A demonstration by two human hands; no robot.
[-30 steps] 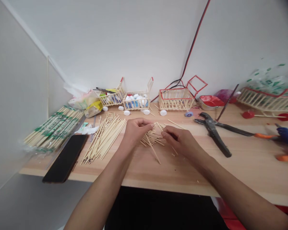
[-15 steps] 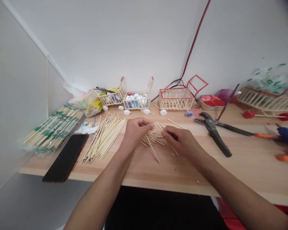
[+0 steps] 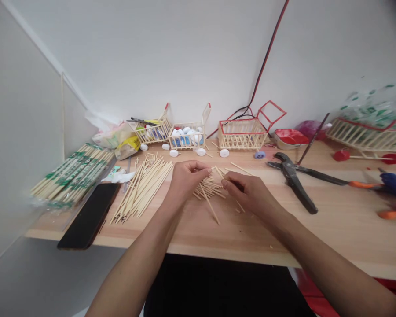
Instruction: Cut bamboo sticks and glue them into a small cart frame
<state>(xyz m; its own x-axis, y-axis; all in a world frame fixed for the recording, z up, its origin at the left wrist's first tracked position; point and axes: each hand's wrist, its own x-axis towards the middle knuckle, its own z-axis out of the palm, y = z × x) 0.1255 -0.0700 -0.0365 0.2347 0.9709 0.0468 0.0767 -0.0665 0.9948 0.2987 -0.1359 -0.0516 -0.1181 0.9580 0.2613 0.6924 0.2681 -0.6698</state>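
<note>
Near the middle of the table (image 3: 317, 229), the left hand (image 3: 185, 182) and right hand (image 3: 251, 193) each pinch short sticks (image 3: 208, 188), which look light, stiff and brittle, best gripped near their ends.

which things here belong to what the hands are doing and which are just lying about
In use: left hand and right hand, both pinching at the cut sticks; long sticks beside them, likely stock.
Lying about: pliers, phone, stick carts, glue gun, wrapped chopsticks.
</note>
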